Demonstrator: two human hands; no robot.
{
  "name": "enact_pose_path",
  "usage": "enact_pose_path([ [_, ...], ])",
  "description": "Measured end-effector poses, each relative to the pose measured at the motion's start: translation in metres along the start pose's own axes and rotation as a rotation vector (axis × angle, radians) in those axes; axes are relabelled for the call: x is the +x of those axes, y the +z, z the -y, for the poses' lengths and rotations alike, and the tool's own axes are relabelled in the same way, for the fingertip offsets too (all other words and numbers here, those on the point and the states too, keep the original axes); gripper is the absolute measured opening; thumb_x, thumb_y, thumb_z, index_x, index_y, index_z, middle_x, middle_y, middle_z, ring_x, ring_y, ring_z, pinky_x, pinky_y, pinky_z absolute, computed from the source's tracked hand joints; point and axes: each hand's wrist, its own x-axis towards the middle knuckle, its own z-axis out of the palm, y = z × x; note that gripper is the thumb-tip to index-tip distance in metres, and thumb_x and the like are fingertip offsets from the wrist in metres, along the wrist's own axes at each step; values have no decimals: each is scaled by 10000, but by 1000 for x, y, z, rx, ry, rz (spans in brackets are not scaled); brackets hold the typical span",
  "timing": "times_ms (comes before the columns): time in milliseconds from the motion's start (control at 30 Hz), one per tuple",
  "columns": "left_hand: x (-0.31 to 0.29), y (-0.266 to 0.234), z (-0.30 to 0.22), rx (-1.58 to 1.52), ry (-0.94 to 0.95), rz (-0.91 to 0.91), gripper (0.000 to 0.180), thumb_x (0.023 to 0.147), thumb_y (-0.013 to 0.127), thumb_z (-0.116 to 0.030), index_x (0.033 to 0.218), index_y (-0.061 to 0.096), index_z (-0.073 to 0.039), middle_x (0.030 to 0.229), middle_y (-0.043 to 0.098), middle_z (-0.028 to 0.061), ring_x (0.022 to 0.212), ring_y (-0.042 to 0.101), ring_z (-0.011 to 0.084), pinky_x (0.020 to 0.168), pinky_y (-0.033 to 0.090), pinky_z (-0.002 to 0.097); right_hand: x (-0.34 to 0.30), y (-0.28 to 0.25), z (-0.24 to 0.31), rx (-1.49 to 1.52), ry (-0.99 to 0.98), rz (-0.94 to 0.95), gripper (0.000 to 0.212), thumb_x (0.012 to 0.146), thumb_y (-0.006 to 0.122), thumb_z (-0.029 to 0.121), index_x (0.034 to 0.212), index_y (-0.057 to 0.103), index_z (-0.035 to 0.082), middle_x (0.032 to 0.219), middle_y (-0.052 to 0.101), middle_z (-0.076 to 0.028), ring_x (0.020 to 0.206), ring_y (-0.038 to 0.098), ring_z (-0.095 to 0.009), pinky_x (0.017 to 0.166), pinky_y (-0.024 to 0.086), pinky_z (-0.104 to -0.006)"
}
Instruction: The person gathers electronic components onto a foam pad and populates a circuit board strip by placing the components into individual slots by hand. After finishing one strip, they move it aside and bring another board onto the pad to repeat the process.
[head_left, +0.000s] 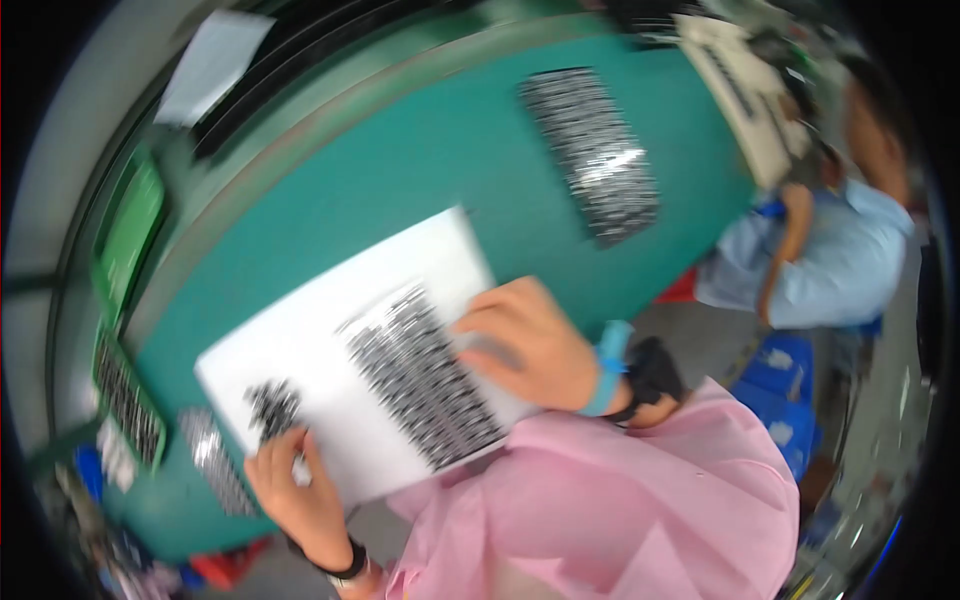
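A white board (300,335) lies tilted on the table in front of me. On it rests a clear tray (425,375) holding rows of small dark parts. My right hand (530,345), with a light blue band and a black band at the wrist, is over the tray's right edge, fingers bent together; what they hold is hidden. To the left sits a loose heap of small black parts (273,405). My left hand (300,490) is at the heap's near edge, thumb and fingers drawn together; anything between them is too small to make out.
Another filled tray (595,155) lies farther back on the green table (400,180). At left are a narrow clear strip of parts (215,460) and a green bin (128,400) of dark parts. A person in light blue (830,255) sits at right near blue crates (775,400).
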Motion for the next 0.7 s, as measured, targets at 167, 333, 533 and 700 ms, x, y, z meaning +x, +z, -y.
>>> enact_pose_path([
  [167, 48, -20, -28, -151, 84, 37, 155, 767, 744, 32, 894, 683, -32, 861, 673, 79, 785, 577, 265, 694, 464, 360, -7, -5, 6, -49, 84, -1, 309, 763, 761, 34, 1056, 660, 35, 1089, 591, -119, 991, 529, -306, 851, 437, -379],
  [333, 78, -4, -39, -133, 189, 84, 137, 761, 744, 35, 868, 687, -27, 836, 684, 74, 782, 607, 252, 678, 486, 352, -6, 12, 2, -53, 89, -38, 329, 744, 757, 10, 1059, 662, 22, 1079, 594, -125, 989, 521, -303, 842, 432, -369],
  [533, 89, 29, -49, -225, 237, 208, 108, 777, 731, 10, 872, 686, -15, 855, 691, 89, 795, 615, 278, 687, 499, 364, -10, 11, -2, -66, 70, -52, 324, 737, 751, 0, 1049, 666, 18, 1076, 599, -122, 977, 522, -298, 837, 433, -368],
  [700, 96, 35, -54, -211, 288, 223, 86, 815, 683, -10, 890, 639, -8, 828, 626, 107, 797, 586, 299, 669, 510, 393, -10, 9, -3, -63, 69, -53, 315, 733, 749, -4, 1038, 674, 22, 1071, 602, -121, 964, 528, -296, 832, 434, -367],
])
